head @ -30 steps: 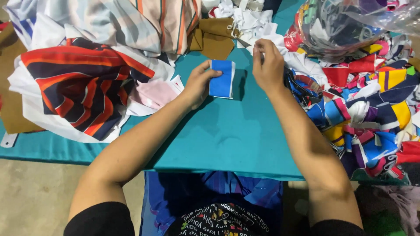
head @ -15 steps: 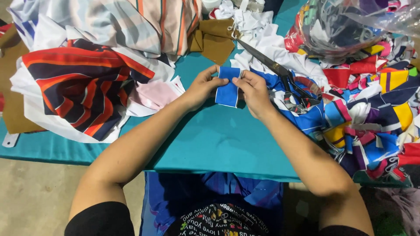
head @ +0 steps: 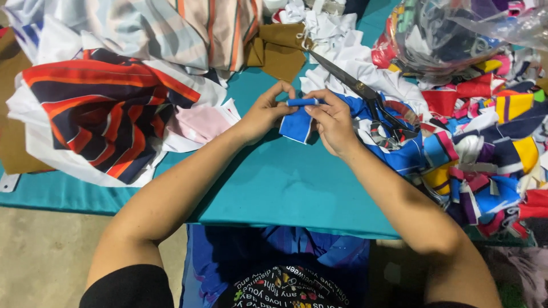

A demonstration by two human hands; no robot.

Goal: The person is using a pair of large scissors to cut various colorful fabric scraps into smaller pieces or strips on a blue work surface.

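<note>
A small blue piece of cloth with a white edge point(head: 297, 122) is held over the teal table point(head: 285, 182), its top edge rolled into a narrow tube. My left hand point(head: 265, 111) pinches the left end of that roll. My right hand point(head: 331, 120) pinches the right end, fingers curled over the cloth. Black scissors point(head: 365, 94) lie just beyond my right hand, on white and blue scraps.
A navy, red and orange striped garment point(head: 97, 108) lies at the left on white fabric. Pink cloth point(head: 200, 122) and brown cloth point(head: 279, 48) sit nearby. A heap of colourful scraps point(head: 491, 154) and a clear plastic bag point(head: 456, 34) fill the right side.
My right hand came down from the scrap pile to the blue cloth. Both hands have since rolled its top edge and lifted it slightly.
</note>
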